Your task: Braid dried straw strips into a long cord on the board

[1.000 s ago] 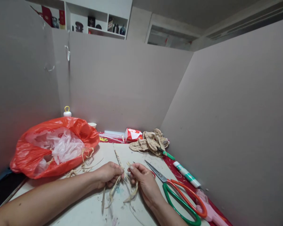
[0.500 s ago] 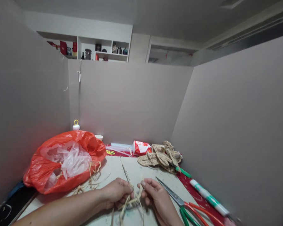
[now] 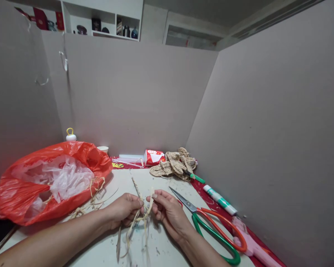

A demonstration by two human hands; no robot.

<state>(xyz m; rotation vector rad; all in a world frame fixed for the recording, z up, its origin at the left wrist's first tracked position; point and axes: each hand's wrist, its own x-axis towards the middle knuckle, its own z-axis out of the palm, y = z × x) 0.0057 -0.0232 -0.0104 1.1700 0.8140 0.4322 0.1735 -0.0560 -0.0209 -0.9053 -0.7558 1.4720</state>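
Note:
Pinched between the thumb and fingers of my left hand (image 3: 126, 209) is a thin raffia braid (image 3: 136, 186), its worked end pointing away from me over the board. Loose pale strands dangle from it toward my body. A broad raffia strand (image 3: 151, 202) is held by my right hand (image 3: 167, 212), its tip sticking up past the thumb. Both hands are closed, close together above the board (image 3: 158, 244). Large scissors (image 3: 193, 208) with one orange and one green handle lie just right of my right hand, blades slightly parted.
A red plastic bag (image 3: 13, 196) with white plastic inside stands at left, raffia wisps (image 3: 96, 200) beside it. Behind are a red packet (image 3: 154, 157) and coiled braids (image 3: 175, 163). A green-and-white tube (image 3: 219, 199) and pink tool (image 3: 250, 244) line the right edge; grey panels (image 3: 122, 89) enclose the table.
My right hand now has a broad strand standing upright in its pinch, drawn across the others. My left hand keeps its hold on the braid. The view tilted up, then back down.

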